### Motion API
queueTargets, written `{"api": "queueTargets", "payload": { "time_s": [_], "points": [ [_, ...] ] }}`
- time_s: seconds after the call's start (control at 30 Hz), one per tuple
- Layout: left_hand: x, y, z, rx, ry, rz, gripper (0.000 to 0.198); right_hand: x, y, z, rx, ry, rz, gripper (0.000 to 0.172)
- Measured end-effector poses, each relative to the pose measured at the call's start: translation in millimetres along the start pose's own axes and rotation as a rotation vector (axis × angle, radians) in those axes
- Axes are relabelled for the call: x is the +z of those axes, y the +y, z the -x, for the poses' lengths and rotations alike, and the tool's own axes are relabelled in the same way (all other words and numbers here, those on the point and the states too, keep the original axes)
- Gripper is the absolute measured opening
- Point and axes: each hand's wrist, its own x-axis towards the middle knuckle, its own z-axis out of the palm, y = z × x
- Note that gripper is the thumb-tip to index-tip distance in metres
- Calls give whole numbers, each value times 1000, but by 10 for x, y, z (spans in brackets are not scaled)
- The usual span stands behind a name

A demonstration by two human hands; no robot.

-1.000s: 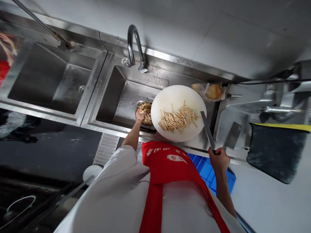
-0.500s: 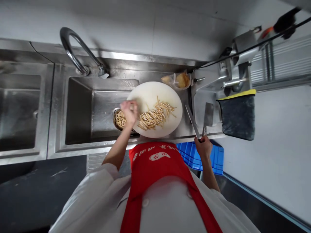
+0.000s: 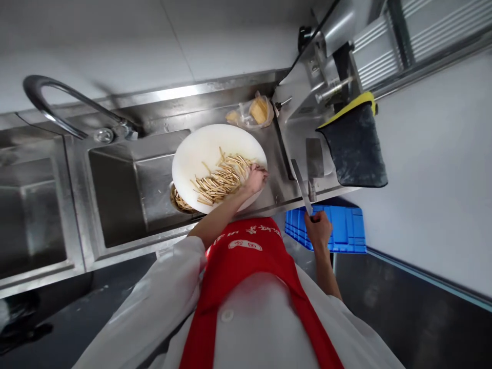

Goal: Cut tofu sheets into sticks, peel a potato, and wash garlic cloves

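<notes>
A round white cutting board (image 3: 203, 148) lies over the right end of a steel sink (image 3: 126, 189), with a heap of pale cut strips (image 3: 219, 179) on it. My left hand (image 3: 255, 179) reaches across to the right end of that heap, fingers curled onto the strips. Under the board's left edge a metal bowl (image 3: 179, 201) holds more strips. My right hand (image 3: 317, 229) is closed round the handle of a knife (image 3: 301, 187), whose blade lies on the steel counter to the right of the board.
A curved tap (image 3: 65, 102) stands behind the sink. A clear bag of yellowish pieces (image 3: 251, 113) lies behind the board. A cleaver (image 3: 314, 160) rests on the counter beside a dark cloth (image 3: 355, 146). A blue crate (image 3: 342, 230) sits below the counter.
My left hand has moved from the bowl at the board's left edge across to the right end of the strips. The knife hand has stayed by the counter edge. The view has swung right.
</notes>
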Motion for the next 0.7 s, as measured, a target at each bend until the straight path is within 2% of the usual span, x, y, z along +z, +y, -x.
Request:
{"api": "queueTargets", "payload": {
  "time_s": [0.1,0.2,0.33,0.47,0.53,0.57,0.7],
  "points": [
    [-72,173,-226,97,65,207,18,-34,95,-50,6,31,-32,38],
    [-181,232,-489,161,158,297,22,-80,144,-103,11,44,-43,37],
    [-391,98,-766,99,232,293,22,-110,175,-137,33,17,-27,37],
    [-607,-109,-908,101,263,184,23,-90,187,-139,35,-11,-24,35],
    [-668,-233,-887,63,212,90,29,-67,191,-148,20,-23,-40,33],
    [-684,-307,-839,42,148,26,32,-53,193,-156,12,-29,-49,32],
    [-723,-666,-380,59,-154,-198,40,40,170,-221,-38,-89,-152,28]
  ]
}}
